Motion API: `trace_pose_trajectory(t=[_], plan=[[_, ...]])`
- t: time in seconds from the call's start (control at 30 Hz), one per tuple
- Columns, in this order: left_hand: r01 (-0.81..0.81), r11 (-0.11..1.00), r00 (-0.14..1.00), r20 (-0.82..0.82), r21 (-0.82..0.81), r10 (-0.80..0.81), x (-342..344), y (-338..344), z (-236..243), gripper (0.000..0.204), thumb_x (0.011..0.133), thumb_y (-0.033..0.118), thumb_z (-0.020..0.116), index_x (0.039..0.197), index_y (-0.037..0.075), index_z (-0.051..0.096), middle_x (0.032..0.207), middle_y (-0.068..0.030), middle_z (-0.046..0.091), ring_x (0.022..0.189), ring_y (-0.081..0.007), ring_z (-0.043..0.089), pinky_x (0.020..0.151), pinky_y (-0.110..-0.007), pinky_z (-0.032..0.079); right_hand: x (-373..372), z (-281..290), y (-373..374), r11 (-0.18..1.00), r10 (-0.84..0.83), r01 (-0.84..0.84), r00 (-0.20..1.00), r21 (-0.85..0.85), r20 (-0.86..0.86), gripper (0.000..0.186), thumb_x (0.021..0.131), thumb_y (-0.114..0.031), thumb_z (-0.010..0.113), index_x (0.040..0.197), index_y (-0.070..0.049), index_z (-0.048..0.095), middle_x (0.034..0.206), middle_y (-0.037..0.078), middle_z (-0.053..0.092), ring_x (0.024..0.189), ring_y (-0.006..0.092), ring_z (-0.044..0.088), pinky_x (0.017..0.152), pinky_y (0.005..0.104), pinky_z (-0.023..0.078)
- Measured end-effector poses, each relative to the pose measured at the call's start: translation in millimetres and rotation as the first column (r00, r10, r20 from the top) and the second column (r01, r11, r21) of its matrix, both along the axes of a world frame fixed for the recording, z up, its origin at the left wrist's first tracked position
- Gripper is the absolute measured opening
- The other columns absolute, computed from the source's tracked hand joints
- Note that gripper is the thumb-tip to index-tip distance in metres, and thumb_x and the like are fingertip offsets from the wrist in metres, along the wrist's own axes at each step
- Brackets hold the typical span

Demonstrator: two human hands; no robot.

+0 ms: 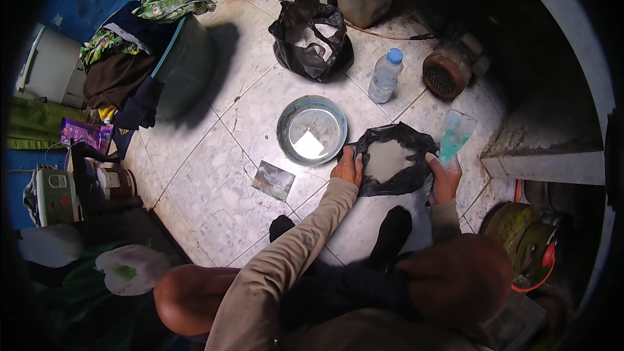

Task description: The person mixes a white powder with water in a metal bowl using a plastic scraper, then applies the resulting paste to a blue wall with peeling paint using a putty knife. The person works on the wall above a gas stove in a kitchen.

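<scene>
A black plastic bag [390, 159] with pale grey powder inside sits open on the tiled floor. My left hand [348, 169] is closed on its left edge; my right hand [444, 175] grips the right edge. Just beyond my right fingers is a translucent green plastic item [455, 133], and I cannot tell whether I touch it. A shallow round metal pan [312, 114] lies left of the bag, with a small dark flat sheet [273, 180] below it. Behind stand a water bottle [385, 78] with a blue cap and another black bag [311, 39] with white contents.
Clothes overflow a large tub [182, 71] at left, near appliances [58, 192]. A rusty motor [445, 71] sits at back right, below a plastic bin [364, 3]. A ledge [539, 162] runs right, above coiled items [520, 240]. My feet [390, 227] rest below the bag.
</scene>
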State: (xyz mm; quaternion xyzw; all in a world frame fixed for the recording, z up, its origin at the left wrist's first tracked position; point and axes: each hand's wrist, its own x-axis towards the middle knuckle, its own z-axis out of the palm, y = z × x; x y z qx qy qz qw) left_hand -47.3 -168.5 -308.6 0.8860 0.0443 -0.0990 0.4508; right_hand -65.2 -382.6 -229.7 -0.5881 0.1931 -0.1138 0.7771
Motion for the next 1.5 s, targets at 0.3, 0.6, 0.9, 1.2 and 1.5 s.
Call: trace_pose_trajectory(t=[0.3, 0.6, 0.9, 1.2, 1.5], plan=[[-0.007, 0.999, 0.999, -0.045, -0.031, 0.005, 10.2, 1.5, 19.5, 0.029, 0.095, 0.030, 0.048, 0.111, 0.006, 0.045, 0.103, -0.0266, 0.062, 0.094, -0.0459, 0.059, 0.080, -0.050, 0.045, -8.2, -40.0, -76.8, 0.836, 0.049, -0.150, 0.978, -0.528, -0.201, 0.043, 0.083, -0.011, 0.067, 0.119, 0.005, 0.050, 0.110, 0.016, 0.060, 0.101, 0.0231, 0.058, 0.089, 0.0327, 0.043], [-0.028, 0.999, 0.992, 0.127, 0.028, 0.024, 11.3, 1.5, 17.2, 0.034, 0.095, 0.036, 0.048, 0.103, 0.003, 0.052, 0.098, -0.0243, 0.059, 0.094, -0.0451, 0.056, 0.081, -0.047, 0.044, -29.4, 47.9, -40.3, 0.472, 0.342, -0.384, 0.909, -0.794, -0.236, 0.046, 0.082, -0.012, 0.064, 0.123, 0.001, 0.050, 0.115, 0.023, 0.058, 0.107, 0.0339, 0.056, 0.092, 0.0399, 0.043], [0.054, 0.996, 0.990, 0.136, -0.074, -0.043, 3.6, -5.9, 13.8, 0.026, 0.090, 0.026, 0.054, 0.101, 0.002, 0.053, 0.107, -0.0208, 0.056, 0.096, -0.0419, 0.055, 0.081, -0.045, 0.044, -39.9, -22.7, -43.2, 0.230, 0.357, -0.626, 0.766, -0.745, -0.534, 0.060, 0.071, -0.014, 0.075, 0.125, -0.004, 0.049, 0.115, 0.025, 0.058, 0.102, 0.0417, 0.058, 0.088, 0.0456, 0.047], [0.098, 0.992, 0.975, 0.209, -0.077, -0.080, 11.1, -6.8, -23.3, 0.032, 0.079, 0.023, 0.061, 0.103, 0.003, 0.052, 0.125, -0.0166, 0.051, 0.115, -0.0370, 0.047, 0.096, -0.046, 0.035, -28.2, -28.0, -16.5, -0.032, 0.131, -0.683, 0.721, -0.730, -0.680, 0.063, 0.071, -0.026, 0.072, 0.129, -0.009, 0.053, 0.118, 0.023, 0.057, 0.104, 0.0360, 0.060, 0.084, 0.0457, 0.050], [0.073, 0.955, 0.970, -0.202, -0.288, -0.135, 26.0, -11.7, -35.9, 0.042, 0.084, 0.030, 0.051, 0.113, 0.001, 0.048, 0.117, -0.0298, 0.056, 0.110, -0.0461, 0.051, 0.095, -0.046, 0.038, -22.9, -69.9, -18.8, 0.057, 0.128, -0.673, 0.737, -0.737, -0.663, 0.066, 0.071, -0.027, 0.073, 0.133, -0.014, 0.053, 0.127, 0.025, 0.054, 0.114, 0.0372, 0.056, 0.095, 0.0437, 0.047]])
